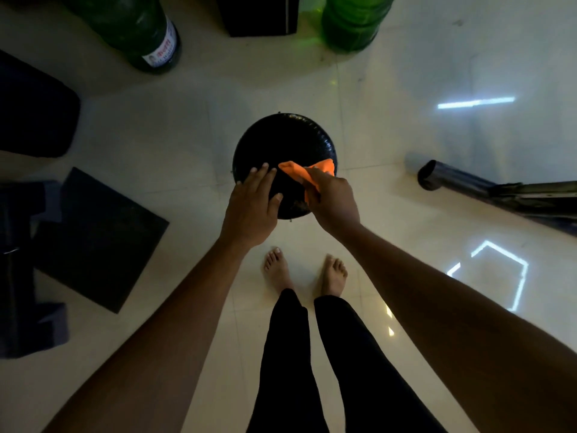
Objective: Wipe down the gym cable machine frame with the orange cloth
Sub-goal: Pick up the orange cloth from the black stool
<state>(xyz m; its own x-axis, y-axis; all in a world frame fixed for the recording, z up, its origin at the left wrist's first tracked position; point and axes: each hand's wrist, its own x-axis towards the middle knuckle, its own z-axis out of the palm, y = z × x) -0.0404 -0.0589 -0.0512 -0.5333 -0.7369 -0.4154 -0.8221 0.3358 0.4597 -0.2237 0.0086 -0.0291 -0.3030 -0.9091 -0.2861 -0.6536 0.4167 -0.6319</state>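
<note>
A dim indoor room, seemingly a home gym corner, was indicated by glossy cream floor tiles [406, 89], dark floor mats [100, 239], large green water jugs [137, 29] and a metal equipment tube [452, 179].

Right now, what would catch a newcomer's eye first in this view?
The orange cloth at centre, gripped by the right hand against a round black object, while the left hand rests flat on it. Next, two green bottles along the top edge and bright light reflections on the right floor tiles.
</note>
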